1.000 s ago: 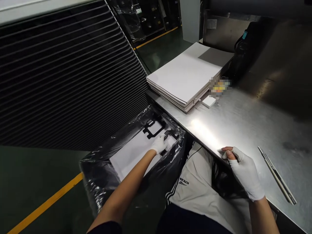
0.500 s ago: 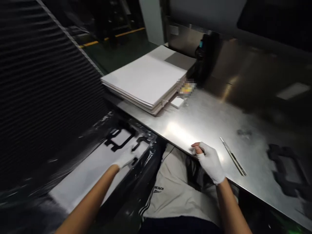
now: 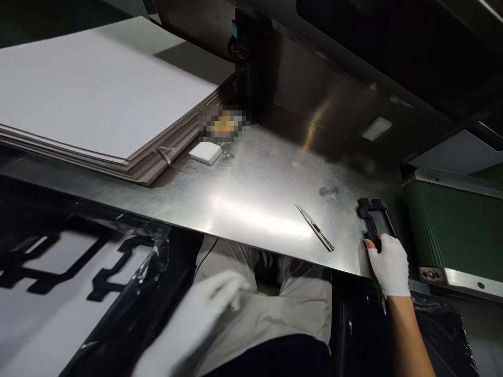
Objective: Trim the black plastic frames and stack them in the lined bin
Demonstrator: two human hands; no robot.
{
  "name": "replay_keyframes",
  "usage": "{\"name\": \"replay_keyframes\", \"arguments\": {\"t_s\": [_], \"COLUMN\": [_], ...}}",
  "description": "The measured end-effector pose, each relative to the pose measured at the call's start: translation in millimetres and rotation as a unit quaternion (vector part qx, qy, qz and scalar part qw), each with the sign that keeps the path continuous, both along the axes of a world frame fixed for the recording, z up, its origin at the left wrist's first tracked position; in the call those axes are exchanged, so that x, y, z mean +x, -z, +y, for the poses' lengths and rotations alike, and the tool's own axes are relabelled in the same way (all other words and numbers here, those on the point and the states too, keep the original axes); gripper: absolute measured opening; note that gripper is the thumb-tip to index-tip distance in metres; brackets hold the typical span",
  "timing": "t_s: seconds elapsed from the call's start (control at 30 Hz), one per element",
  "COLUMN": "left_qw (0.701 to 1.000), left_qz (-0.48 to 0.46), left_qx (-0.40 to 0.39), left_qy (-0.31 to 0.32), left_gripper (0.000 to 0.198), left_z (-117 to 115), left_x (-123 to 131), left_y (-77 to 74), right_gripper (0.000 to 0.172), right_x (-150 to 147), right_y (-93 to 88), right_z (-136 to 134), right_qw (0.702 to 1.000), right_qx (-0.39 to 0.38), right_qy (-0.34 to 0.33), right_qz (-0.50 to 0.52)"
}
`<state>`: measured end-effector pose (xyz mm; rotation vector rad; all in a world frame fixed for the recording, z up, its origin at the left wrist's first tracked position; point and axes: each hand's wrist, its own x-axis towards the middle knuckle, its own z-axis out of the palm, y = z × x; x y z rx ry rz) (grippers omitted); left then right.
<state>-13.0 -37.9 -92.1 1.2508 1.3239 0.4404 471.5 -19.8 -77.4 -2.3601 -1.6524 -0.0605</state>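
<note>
My right hand (image 3: 390, 264), in a white glove with bare fingertips, grips the near end of a black cut-out frame (image 3: 369, 214) lying on the metal table. My left hand (image 3: 214, 298), also in a white glove, is smeared by motion above my lap; whether its fingers are open or closed cannot be made out. A slim utility knife (image 3: 315, 228) lies on the table to the left of my right hand. More black cut-out pieces (image 3: 113, 269) rest on a white sheet (image 3: 51, 324) at the lower left.
A thick stack of white sheets (image 3: 106, 94) covers the table's left part, beside a small white block (image 3: 206, 152). The metal table (image 3: 251, 193) has its front edge at my lap. A green ribbed conveyor (image 3: 456, 225) stands at the right.
The view has swung to the right. My right hand has moved right and taken hold of the black frame. My left hand has left the black pieces on the white sheet and come over my lap.
</note>
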Motion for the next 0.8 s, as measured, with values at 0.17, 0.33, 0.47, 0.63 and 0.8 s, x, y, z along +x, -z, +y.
{"name": "replay_keyframes", "arguments": {"t_s": [0.17,0.33,0.47,0.63,0.8], "left_qw": [0.964,0.929,0.964,0.977,0.969], "left_qz": [-0.256,-0.367,-0.175,-0.076,-0.169], "left_qx": [-0.037,-0.020,0.034,-0.039,-0.129], "left_qy": [0.065,-0.026,-0.199,-0.194,-0.126], "left_gripper": [0.043,0.078,0.039,0.039,0.027], "left_z": [15.6,1.1,-34.6,-89.8,-112.8], "left_x": [108.4,101.1,54.6,21.7,43.9], "left_y": [-42.6,-63.5,-47.5,-18.0,-9.5], "right_gripper": [0.050,0.038,0.038,0.027,0.023], "right_x": [-66.6,-203.7,-229.6,-191.0,-178.2], "right_y": [-43.1,-85.2,-91.6,-50.9,-22.9], "right_z": [-6.3,-42.1,-36.5,31.9,81.0], "right_qw": [0.995,0.915,0.833,0.965,0.969], "right_qx": [0.062,0.019,-0.037,-0.027,-0.187], "right_qy": [-0.005,-0.336,-0.435,-0.193,-0.144], "right_qz": [0.075,0.220,0.340,0.178,0.071]}}
